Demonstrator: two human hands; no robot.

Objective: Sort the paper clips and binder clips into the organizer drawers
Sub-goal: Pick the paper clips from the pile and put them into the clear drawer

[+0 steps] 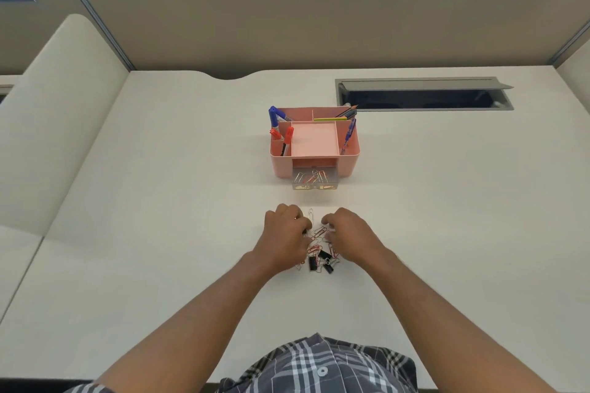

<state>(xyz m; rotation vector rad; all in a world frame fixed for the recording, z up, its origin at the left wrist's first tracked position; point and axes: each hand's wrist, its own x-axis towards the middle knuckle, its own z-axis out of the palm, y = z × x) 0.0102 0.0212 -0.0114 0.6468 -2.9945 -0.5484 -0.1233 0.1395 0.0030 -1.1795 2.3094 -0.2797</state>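
Observation:
A pile of red and silver paper clips [320, 238] lies on the desk, with black binder clips [321, 261] at its near edge. My left hand [285, 236] rests curled on the pile's left side, fingers on the clips. My right hand [346, 234] is curled on the right side, fingertips touching clips. Whether either hand has lifted a clip is hidden by the fingers. One silver paper clip [311, 215] lies apart just beyond the pile. Farther back stands the pink organizer [348, 158], its clear drawer [314, 181] pulled out and holding several paper clips.
The organizer's top compartments hold blue and red markers [281, 131], pencils [343, 114] and a blue pen [350, 132]. An open cable hatch [424, 96] sits in the desk at the back right. Partition walls close the desk at the back and left.

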